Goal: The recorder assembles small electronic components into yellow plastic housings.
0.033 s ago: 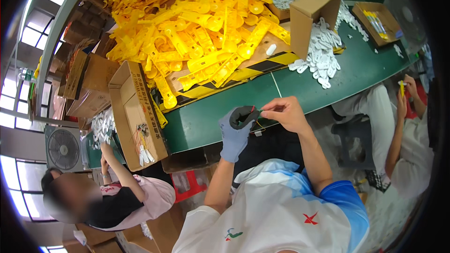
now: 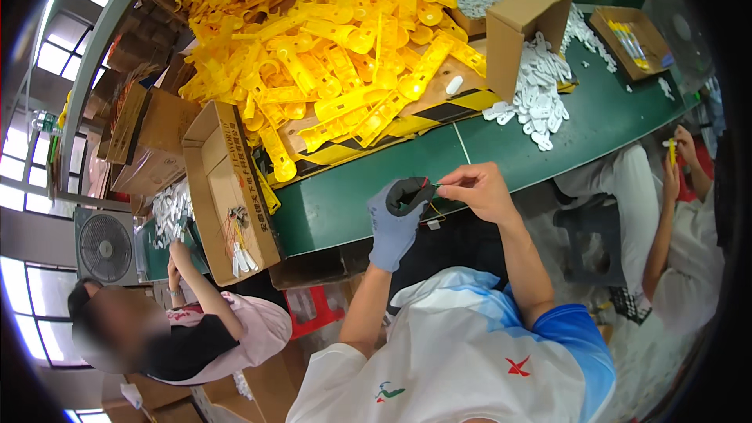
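My left hand, in a grey glove with dark fingertips, is curled closed over the near edge of the bench. Thin wires, red, yellow and greenish, come out at its fingertips. Below them hangs a small white piece, perhaps a connector. My bare right hand pinches a wire end between thumb and forefinger, close beside the glove. Whatever else the glove encloses is hidden. Beyond both hands lies a big heap of yellow plastic casings with long handles and round ends.
White plastic parts spill from a tipped cardboard box on the green bench. An open carton at left holds wired pieces. Another tray holds yellow items. Co-workers sit on either side, one near a fan.
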Tool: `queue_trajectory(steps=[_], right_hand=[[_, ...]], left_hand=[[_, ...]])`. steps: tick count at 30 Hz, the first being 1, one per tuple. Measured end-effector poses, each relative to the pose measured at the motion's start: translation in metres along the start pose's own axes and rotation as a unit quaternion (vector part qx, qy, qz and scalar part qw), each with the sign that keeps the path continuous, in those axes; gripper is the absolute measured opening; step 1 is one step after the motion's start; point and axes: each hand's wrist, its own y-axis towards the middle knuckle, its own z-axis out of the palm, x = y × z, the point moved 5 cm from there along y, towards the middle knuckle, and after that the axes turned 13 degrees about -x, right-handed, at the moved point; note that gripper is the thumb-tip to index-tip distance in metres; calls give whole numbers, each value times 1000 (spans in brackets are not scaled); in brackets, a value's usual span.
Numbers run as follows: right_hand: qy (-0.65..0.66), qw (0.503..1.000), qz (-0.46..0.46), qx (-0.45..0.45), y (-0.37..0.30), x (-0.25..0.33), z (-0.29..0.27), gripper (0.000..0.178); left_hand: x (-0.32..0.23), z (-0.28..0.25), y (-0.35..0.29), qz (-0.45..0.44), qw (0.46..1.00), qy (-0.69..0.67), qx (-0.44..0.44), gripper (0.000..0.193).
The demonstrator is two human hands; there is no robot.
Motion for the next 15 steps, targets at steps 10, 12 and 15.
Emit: queue_trajectory(steps=[10, 12, 15], right_hand=[[81, 996, -5, -35, 5, -6, -21, 11], [90, 995, -17, -44, 6, -7, -24, 10], [84, 994, -27, -58, 2, -7, -26, 9]], left_hand=[[3, -16, 90, 174, 973, 102, -113, 23], [-17, -7, 119, 271, 888, 356, -104, 45], [-13, 13, 137, 335, 784, 519, -51, 49]])
